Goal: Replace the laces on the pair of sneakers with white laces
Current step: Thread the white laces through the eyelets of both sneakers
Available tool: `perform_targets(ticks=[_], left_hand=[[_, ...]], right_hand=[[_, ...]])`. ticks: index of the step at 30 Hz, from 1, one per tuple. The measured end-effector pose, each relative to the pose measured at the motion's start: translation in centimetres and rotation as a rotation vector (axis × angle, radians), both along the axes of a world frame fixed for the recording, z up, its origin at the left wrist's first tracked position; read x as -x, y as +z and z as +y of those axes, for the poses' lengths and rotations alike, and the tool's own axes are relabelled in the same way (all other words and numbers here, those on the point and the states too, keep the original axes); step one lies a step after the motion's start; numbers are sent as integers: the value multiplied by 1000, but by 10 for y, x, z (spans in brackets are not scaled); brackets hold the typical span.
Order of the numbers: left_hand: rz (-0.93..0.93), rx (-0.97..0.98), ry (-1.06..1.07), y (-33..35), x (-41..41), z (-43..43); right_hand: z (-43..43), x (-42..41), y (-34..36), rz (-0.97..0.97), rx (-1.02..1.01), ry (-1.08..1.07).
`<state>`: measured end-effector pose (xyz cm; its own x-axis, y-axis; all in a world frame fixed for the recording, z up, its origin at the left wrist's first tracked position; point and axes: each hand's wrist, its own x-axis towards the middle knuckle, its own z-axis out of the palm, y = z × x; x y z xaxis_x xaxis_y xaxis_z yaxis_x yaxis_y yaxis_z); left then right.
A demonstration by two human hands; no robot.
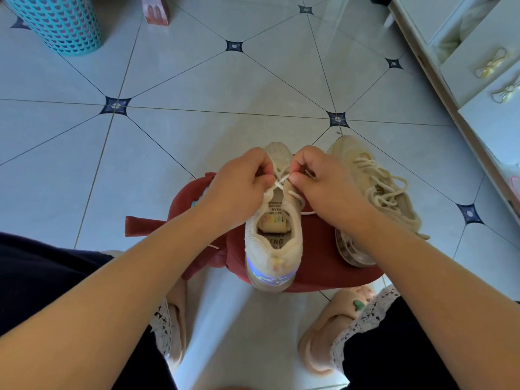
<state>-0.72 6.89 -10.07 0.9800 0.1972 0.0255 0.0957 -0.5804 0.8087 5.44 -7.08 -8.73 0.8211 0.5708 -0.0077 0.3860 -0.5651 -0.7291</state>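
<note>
**Both hands on the white lace**

Your left hand and right hand each pinch a strand of the flat white lace, which crosses over the cream mesh sneaker. The sneaker sits on dark red fabric on the pale tiled floor. A second beige sneaker lies tilted just beside it.

Cream sneaker, white lace crossed, second sneaker seemingly tilted
</note>
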Motion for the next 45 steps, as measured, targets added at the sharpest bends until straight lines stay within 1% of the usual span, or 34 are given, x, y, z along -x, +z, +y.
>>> perform_targets(ticks=[1, 2, 4, 5, 7, 8, 9, 11, 14, 17, 18, 19, 20, 22, 23, 25, 27, 28, 29, 30, 32, 35, 36, 37, 38, 39, 40, 41, 43, 45], left_hand=[[-8, -45, -37, 1, 0, 2], [-18, -92, -63, 3, 0, 5], [-39, -215, -76, 4, 2, 11], [-48, -308, -74, 4, 3, 14], [-72, -433, -61, 2, 4, 17], [-69, -420, -56, 0, 4, 18], [-65, -347, -42, 0, 4, 18], [-43, -157, -15, 0, 4, 16], [-7, 54, 17, -1, 4, 9], [-3, 439, 108, -2, 5, 3], [-3, 518, 122, -1, 6, 2], [-8, 518, 135, -1, 6, 2], [-18, 429, 150, -1, 4, 5], [-28, 156, 167, 0, 2, 13], [-18, 54, 172, 1, 1, 16], [17, -48, 172, 2, 2, 19], [40, -136, 169, 4, 3, 19], [39, -147, 156, 4, 4, 19], [28, -117, 134, 5, 5, 18], [15, -47, 115, 5, 6, 16], [11, 178, 87, 6, 9, 12], [68, 607, 69, 3, 12, 6], [87, 704, 70, 3, 12, 5], [93, 745, 76, 2, 12, 5], [85, 733, 89, 2, 11, 5], [64, 665, 110, 1, 9, 7], [41, 557, 141, 1, 7, 10], [27, 426, 171, 2, 5, 15], [42, 149, 184, 3, 4, 23], [90, -113, 169, 3, 5, 26]], right_hand=[[0, 0, 0, -2, 18, 20], [-3, -2, 1, -45, 69, 41], [-12, -6, 3, -272, 263, 102], [-17, -9, 5, -387, 376, 129], [-22, -10, 5, -516, 561, 173], [-22, -9, 3, -535, 605, 183], [-20, -7, 2, -522, 602, 170], [-16, -6, 3, -399, 470, 62], [-11, -6, 6, -125, 161, -115], [-5, 0, 6, 217, -113, -161], [-4, 3, 7, 275, -142, -160], [-3, 4, 8, 264, -120, -156], [-4, 3, 10, 159, -29, -127], [-10, -1, 12, -199, 269, 3], [-14, -3, 12, -347, 389, 59], [-19, -1, 10, -532, 496, 108], [-19, 0, 8, -610, 527, 126], [-20, -1, 7, -592, 510, 115], [-20, -4, 7, -515, 445, 80], [-20, -8, 7, -374, 344, 37], [-19, -10, 9, -46, 105, -27], [-13, -1, 3, 300, -188, -91], [-11, 0, 3, 408, -295, -126], [-8, 2, 3, 485, -366, -156], [-7, 2, 3, 507, -380, -175], [-7, 1, 3, 443, -324, -184], [-9, -1, 3, 296, -207, -173], [-11, -3, 2, 109, -66, -140], [-15, -4, 2, -204, 174, -61], [-15, -3, 3, -382, 323, -46]])
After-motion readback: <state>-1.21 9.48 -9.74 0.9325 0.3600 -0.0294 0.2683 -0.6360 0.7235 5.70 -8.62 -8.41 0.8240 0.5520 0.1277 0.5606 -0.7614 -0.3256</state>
